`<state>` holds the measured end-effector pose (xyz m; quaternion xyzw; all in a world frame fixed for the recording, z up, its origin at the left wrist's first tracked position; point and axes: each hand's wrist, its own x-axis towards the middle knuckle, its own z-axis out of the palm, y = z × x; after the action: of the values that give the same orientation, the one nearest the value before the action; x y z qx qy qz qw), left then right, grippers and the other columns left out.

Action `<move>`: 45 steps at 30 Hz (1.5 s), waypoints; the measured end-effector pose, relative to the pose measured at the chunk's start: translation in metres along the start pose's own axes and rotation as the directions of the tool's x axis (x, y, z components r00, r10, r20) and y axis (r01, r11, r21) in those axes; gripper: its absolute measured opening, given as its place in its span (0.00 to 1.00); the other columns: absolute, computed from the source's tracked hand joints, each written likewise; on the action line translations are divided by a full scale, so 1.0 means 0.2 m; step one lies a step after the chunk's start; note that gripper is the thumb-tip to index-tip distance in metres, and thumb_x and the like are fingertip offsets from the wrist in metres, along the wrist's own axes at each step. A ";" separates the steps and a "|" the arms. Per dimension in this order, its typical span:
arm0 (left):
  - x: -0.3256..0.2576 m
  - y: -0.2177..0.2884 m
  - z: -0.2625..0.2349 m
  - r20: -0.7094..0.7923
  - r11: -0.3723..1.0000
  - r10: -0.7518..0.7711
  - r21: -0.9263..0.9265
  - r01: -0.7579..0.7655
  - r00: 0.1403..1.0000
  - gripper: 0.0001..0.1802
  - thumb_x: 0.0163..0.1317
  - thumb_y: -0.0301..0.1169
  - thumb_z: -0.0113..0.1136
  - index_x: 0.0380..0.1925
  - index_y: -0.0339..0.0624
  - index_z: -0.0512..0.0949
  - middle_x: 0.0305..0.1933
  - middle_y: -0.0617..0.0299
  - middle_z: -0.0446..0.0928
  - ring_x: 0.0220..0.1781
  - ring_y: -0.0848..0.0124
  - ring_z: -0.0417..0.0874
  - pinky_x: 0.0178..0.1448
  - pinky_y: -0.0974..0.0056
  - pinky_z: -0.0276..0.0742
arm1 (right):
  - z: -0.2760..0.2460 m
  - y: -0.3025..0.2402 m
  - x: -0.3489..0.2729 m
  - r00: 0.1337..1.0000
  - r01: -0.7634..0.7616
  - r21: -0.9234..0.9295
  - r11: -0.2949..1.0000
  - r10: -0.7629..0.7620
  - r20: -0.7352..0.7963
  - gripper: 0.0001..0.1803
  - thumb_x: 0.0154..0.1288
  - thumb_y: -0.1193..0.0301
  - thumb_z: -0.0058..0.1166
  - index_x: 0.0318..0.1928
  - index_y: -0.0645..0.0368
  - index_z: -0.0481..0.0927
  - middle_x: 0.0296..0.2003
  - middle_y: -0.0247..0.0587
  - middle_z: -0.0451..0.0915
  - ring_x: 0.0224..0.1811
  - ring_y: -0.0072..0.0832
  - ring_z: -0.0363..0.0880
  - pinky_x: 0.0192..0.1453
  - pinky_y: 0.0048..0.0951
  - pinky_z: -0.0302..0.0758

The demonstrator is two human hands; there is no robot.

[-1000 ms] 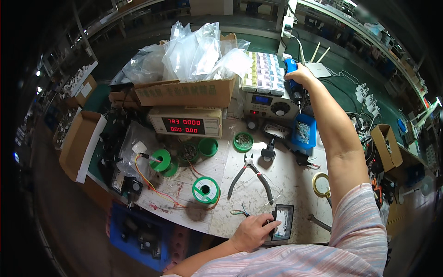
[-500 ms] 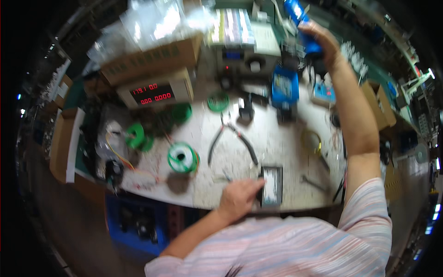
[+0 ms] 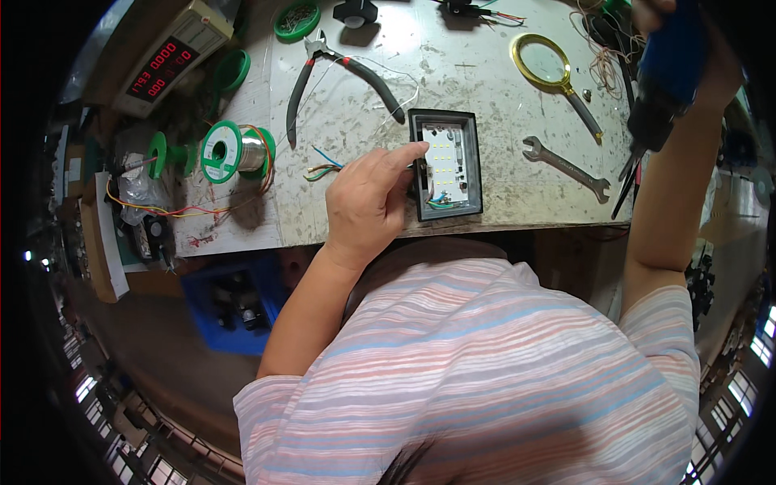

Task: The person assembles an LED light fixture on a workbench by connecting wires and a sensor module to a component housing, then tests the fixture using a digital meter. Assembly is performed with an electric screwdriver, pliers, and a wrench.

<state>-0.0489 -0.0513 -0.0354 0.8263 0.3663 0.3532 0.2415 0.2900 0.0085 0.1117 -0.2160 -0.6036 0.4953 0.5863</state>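
Note:
A small LED lamp (image 3: 474, 162) with a black rectangular frame lies near the table's front edge, its white board of yellow LEDs facing up. My left hand (image 3: 360, 202) grips its left side, index fingertip over the rim, thumb hidden. Stripped blue and green wire ends (image 3: 323, 166) stick out left of that hand. At the upper right my right hand (image 3: 718, 77) is wrapped around a blue power screwdriver (image 3: 677, 61). Its black chuck and bit point down toward the table's right edge. Part of that grip is dark and cut off by the picture's top.
Diagonal pliers (image 3: 356, 69) lie open behind the lamp. To the right are an open-end wrench (image 3: 566, 168) and a magnifying glass (image 3: 570, 85). A solder spool (image 3: 234, 152), a green tub of screws (image 3: 297, 20) and a red-digit meter (image 3: 170, 65) stand left.
My view has tipped down toward the table. My right hand has brought the power screwdriver nearer from the far right, bit now downward. My left hand remains at the lamp.

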 end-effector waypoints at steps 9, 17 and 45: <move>0.00 0.04 -0.04 0.010 1.000 -0.005 -0.030 0.006 1.000 0.28 0.51 0.18 0.58 0.55 0.47 0.79 0.47 0.54 0.75 0.37 0.60 0.81 0.41 0.61 0.77 | 0.26 0.15 -0.16 0.973 0.151 0.048 0.987 -0.140 -0.181 0.53 0.50 0.79 0.70 0.74 0.58 0.53 0.45 0.57 0.79 0.32 0.38 0.86 0.30 0.33 0.85; -0.03 -0.01 -0.05 0.049 0.994 0.100 0.039 -0.102 0.994 0.46 0.50 0.61 0.69 0.64 0.45 0.70 0.68 0.43 0.62 0.67 0.44 0.66 0.69 0.45 0.63 | 0.48 0.30 -0.18 0.951 -0.007 -0.315 0.949 -0.091 -0.297 0.54 0.49 0.65 0.78 0.70 0.61 0.56 0.37 0.37 0.85 0.37 0.25 0.85 0.41 0.23 0.80; 0.00 0.10 0.04 0.187 0.964 0.030 0.255 -0.078 0.982 0.46 0.41 0.52 0.79 0.59 0.43 0.71 0.71 0.39 0.59 0.72 0.39 0.61 0.71 0.41 0.59 | 0.48 0.51 -0.21 0.921 0.202 -0.668 0.717 -0.372 -0.120 0.62 0.48 0.68 0.75 0.78 0.49 0.46 0.53 0.46 0.77 0.46 0.42 0.83 0.53 0.36 0.79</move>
<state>-0.0344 -0.0641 -0.0264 0.8894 0.3634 0.2312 0.1531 0.1771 -0.0172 0.0221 -0.3662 -0.6849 0.1296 0.6164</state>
